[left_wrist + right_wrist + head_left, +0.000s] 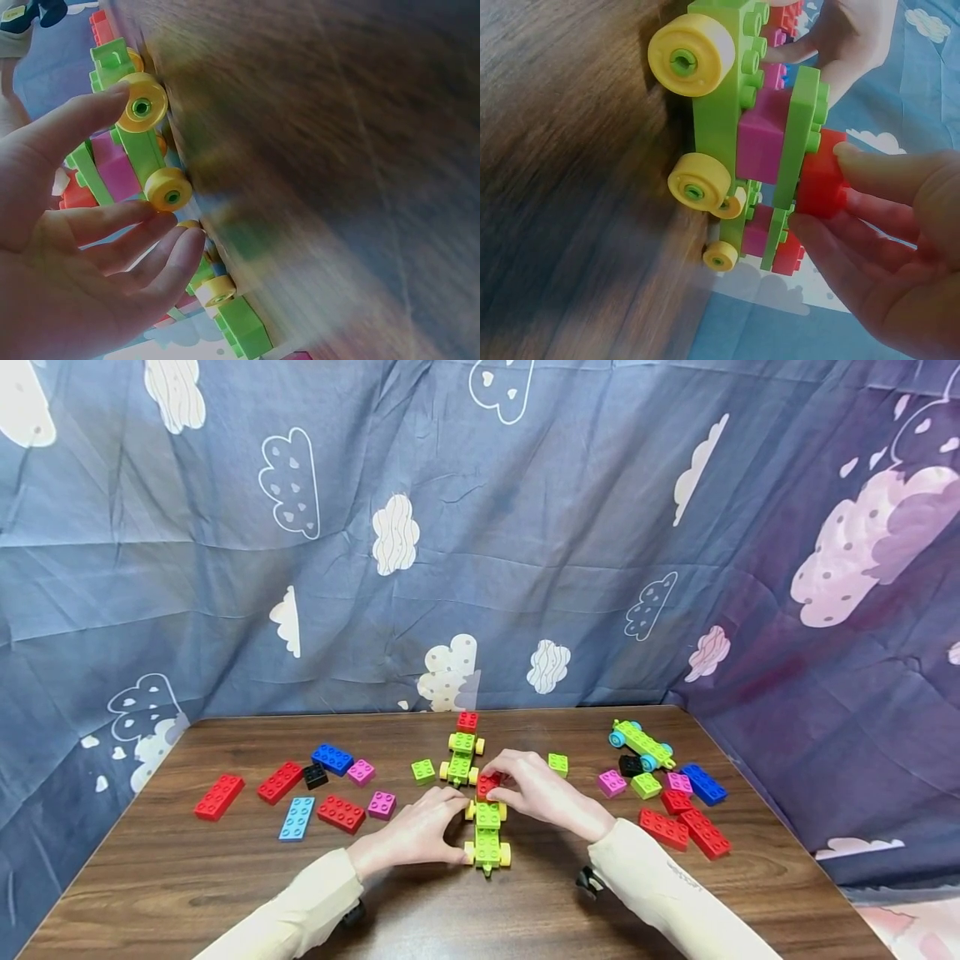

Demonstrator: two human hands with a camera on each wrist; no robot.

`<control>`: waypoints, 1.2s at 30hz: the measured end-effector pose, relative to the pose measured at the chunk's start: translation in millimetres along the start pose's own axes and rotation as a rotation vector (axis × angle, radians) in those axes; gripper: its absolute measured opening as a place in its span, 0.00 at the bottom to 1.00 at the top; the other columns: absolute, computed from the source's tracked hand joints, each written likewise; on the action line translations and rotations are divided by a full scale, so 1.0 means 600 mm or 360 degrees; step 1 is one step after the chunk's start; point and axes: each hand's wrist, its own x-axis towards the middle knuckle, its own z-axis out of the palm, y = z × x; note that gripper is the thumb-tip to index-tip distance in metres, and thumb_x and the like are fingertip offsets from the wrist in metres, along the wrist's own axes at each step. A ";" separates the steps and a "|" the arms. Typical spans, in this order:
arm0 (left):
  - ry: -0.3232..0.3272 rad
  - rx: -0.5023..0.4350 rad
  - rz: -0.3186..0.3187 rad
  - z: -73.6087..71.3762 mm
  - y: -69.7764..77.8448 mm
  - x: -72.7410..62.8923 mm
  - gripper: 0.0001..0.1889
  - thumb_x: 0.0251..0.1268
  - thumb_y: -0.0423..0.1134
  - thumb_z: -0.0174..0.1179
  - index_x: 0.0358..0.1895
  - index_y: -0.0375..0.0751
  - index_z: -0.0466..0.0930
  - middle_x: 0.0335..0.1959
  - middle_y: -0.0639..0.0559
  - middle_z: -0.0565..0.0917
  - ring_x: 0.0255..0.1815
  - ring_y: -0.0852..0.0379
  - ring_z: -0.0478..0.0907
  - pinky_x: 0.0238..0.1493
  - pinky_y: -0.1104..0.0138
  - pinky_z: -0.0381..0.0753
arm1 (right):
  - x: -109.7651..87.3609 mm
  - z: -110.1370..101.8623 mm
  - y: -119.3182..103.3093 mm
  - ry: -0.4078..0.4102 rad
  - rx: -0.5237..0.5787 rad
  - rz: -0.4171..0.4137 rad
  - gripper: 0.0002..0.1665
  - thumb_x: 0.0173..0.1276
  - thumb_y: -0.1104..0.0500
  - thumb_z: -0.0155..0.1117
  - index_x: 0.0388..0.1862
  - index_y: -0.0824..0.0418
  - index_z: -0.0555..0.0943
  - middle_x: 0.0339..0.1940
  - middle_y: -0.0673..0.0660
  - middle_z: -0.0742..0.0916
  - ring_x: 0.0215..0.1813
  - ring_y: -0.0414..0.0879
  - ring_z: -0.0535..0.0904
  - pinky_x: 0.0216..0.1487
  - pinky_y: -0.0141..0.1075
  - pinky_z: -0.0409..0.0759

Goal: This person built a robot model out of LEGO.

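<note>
A lime-green toy car (487, 850) with yellow wheels stands on the wooden table. In the right wrist view, it bears a magenta brick (762, 142) under an overhanging lime plate (796, 142). My right hand (536, 787) pinches a red brick (821, 176) between thumb and fingers, at the studded face of that plate. Along the car's left side, my left hand (420, 831) holds it by the wheels. Its thumb is at the near wheel (142, 103), its fingers at the far wheel (169, 189).
Just beyond stands a similar car (461, 758) topped with a red brick (467, 721). Loose bricks, including a light-blue one (297, 818), lie left. On the right are a lime car base (642, 743) with blue wheels and several bricks (705, 832). A patterned curtain (337, 610) hangs behind the table.
</note>
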 end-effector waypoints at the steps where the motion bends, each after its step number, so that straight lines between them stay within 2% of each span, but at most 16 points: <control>1: 0.0000 0.0000 -0.0003 0.000 0.000 0.000 0.39 0.48 0.53 0.75 0.63 0.35 0.75 0.61 0.45 0.78 0.60 0.48 0.74 0.48 0.49 0.84 | 0.001 -0.001 -0.001 -0.0005 0.0003 0.0001 0.10 0.65 0.61 0.70 0.44 0.62 0.84 0.39 0.53 0.88 0.39 0.43 0.83 0.42 0.33 0.81; 9: -0.0003 -0.0005 -0.0019 0.001 0.002 0.000 0.40 0.47 0.52 0.76 0.63 0.35 0.75 0.62 0.45 0.77 0.60 0.48 0.74 0.48 0.49 0.83 | 0.005 -0.003 -0.004 -0.0012 0.0012 0.0025 0.10 0.63 0.60 0.71 0.42 0.62 0.85 0.36 0.53 0.88 0.37 0.44 0.82 0.40 0.32 0.80; 19: 0.0008 0.0016 -0.0016 0.002 0.001 0.001 0.40 0.47 0.53 0.76 0.63 0.36 0.75 0.61 0.45 0.78 0.60 0.48 0.75 0.46 0.49 0.84 | 0.002 0.000 -0.004 -0.0020 -0.0095 -0.0019 0.10 0.66 0.61 0.68 0.44 0.63 0.87 0.36 0.53 0.88 0.37 0.43 0.82 0.38 0.31 0.78; 30: -0.0012 -0.0008 -0.0027 0.001 0.001 0.001 0.40 0.48 0.53 0.75 0.63 0.35 0.75 0.62 0.45 0.78 0.61 0.48 0.74 0.48 0.48 0.83 | 0.000 0.005 -0.003 0.0065 0.0044 0.0028 0.08 0.63 0.62 0.71 0.40 0.61 0.85 0.36 0.54 0.89 0.37 0.43 0.84 0.39 0.31 0.81; 36: 0.0019 0.0013 -0.0013 0.000 0.003 0.000 0.40 0.47 0.54 0.75 0.62 0.35 0.76 0.61 0.45 0.78 0.60 0.48 0.75 0.46 0.48 0.84 | -0.002 0.007 -0.004 0.0100 -0.0001 -0.0024 0.08 0.62 0.62 0.71 0.40 0.62 0.87 0.36 0.54 0.89 0.37 0.43 0.84 0.39 0.32 0.81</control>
